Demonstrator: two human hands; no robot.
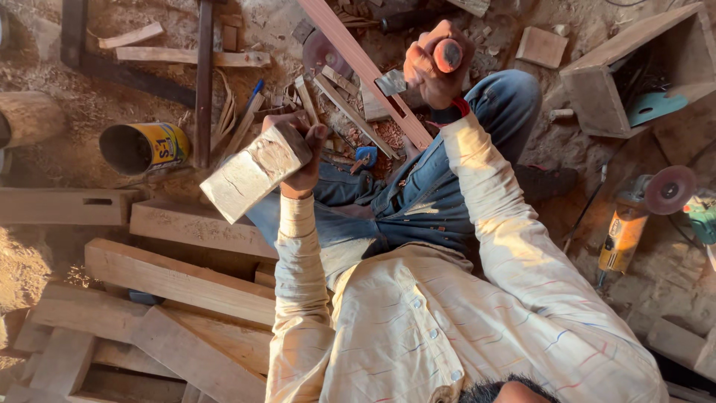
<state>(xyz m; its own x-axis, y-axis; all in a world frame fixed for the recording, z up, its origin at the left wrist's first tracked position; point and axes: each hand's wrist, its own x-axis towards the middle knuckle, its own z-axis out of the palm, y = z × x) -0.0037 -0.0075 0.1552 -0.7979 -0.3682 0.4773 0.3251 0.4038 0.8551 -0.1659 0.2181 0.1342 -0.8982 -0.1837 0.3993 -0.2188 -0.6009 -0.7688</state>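
My left hand (304, 166) grips a pale rectangular wooden block (252, 173), held up over my lap like a mallet. My right hand (429, 71) is closed around a chisel handle with a round reddish end (448, 54). The chisel's metal blade (391, 82) points down onto a long reddish wooden strip (363, 69) that runs diagonally across my knee. The block is raised to the left of the chisel and is not touching it.
A yellow tin can (146, 146) lies on the sawdust at left, near a log (27, 118). Thick planks (179, 280) are stacked at lower left. A wooden box (634, 71) stands at upper right, with an orange angle grinder (630, 224) below it.
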